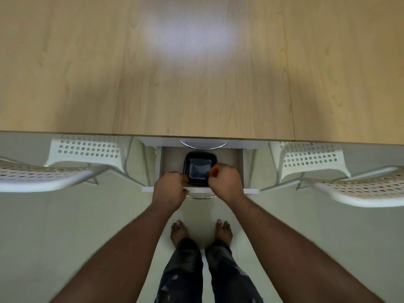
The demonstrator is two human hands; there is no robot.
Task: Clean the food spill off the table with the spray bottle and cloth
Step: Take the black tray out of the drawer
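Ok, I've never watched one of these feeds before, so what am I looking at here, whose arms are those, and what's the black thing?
There is no machine here. A person wears one wide-angle camera on the head, looking forward and down, so the two bare arms, legs and feet belong to that person. At the top is a light wooden table; the part in view shows only a glare patch, with no spill, spray bottle or cloth visible. Under its near edge a white drawer is pulled open. Inside sits a black square container. The left hand and right hand reach in at its two sides, fingers curled at its rim, apparently gripping it. White perforated chairs stand either side.
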